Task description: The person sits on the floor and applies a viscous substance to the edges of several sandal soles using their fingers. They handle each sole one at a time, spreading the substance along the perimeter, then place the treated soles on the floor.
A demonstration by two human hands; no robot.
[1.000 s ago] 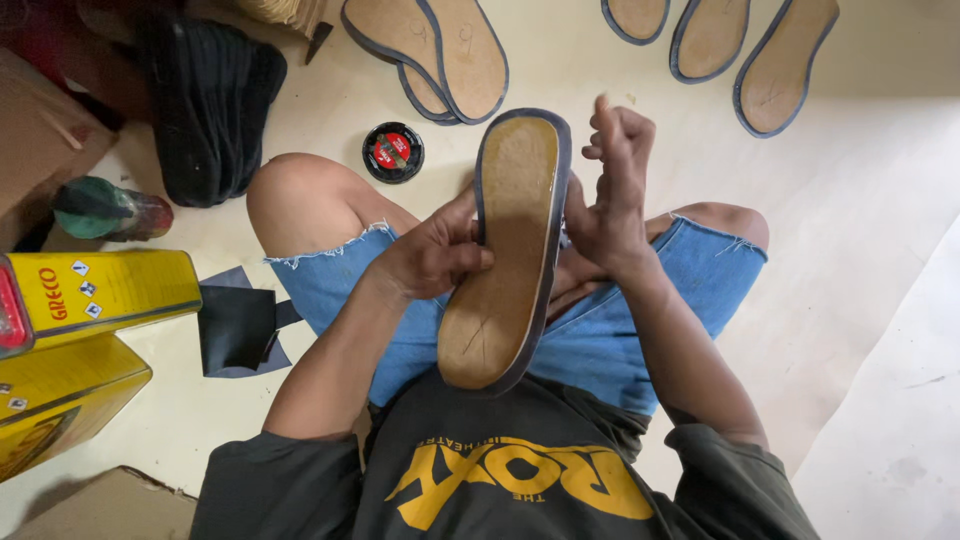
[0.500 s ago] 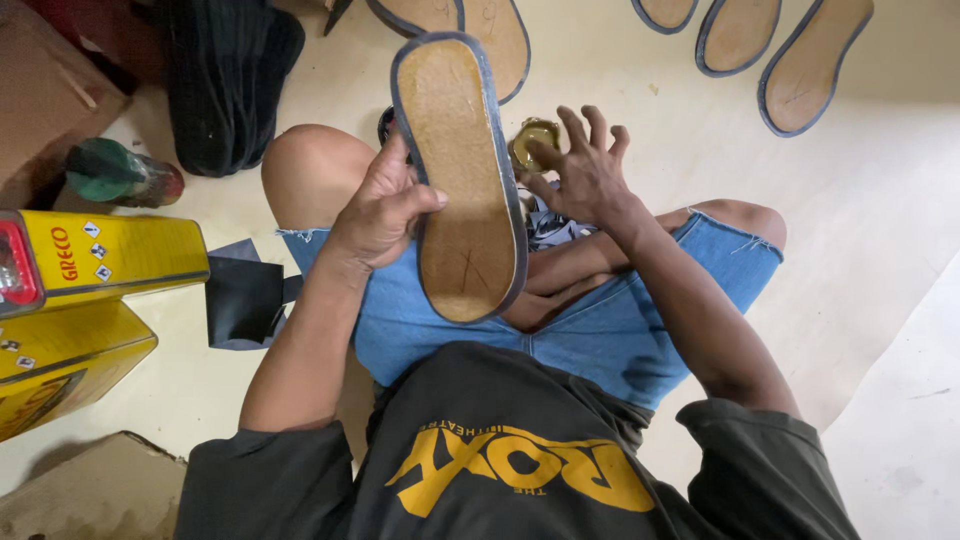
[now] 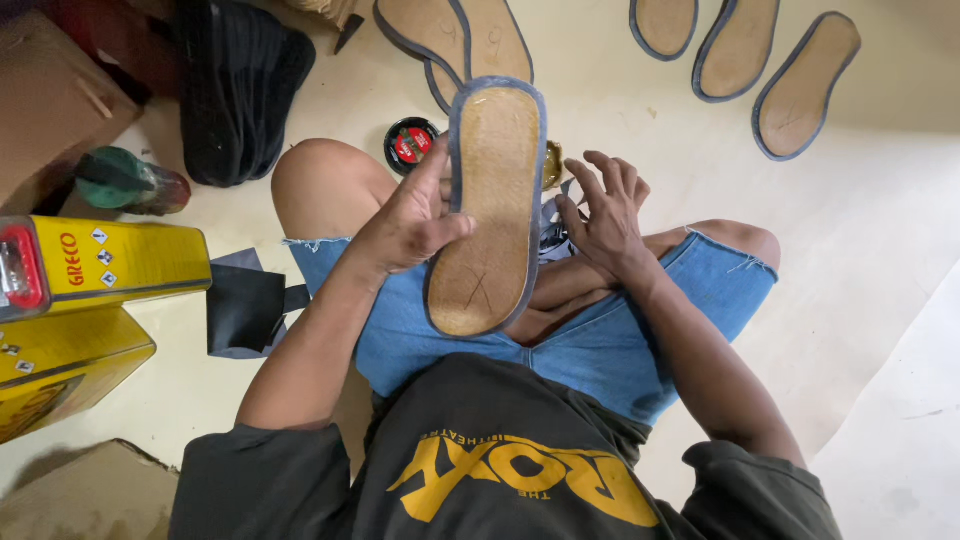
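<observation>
Two hands are up over the lap. Left hand (image 3: 412, 222) grips the tan shoe sole (image 3: 490, 205) by its edge. Right hand (image 3: 600, 215) is just beside it, fingers spread, holding nothing. A round tin (image 3: 411, 145) sits past the hands.

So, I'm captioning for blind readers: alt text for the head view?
A seated person's left hand holds a tan, blue-edged shoe sole upright over their lap, while the right hand hovers open beside it. More soles and yellow cans lie on the floor.
</observation>
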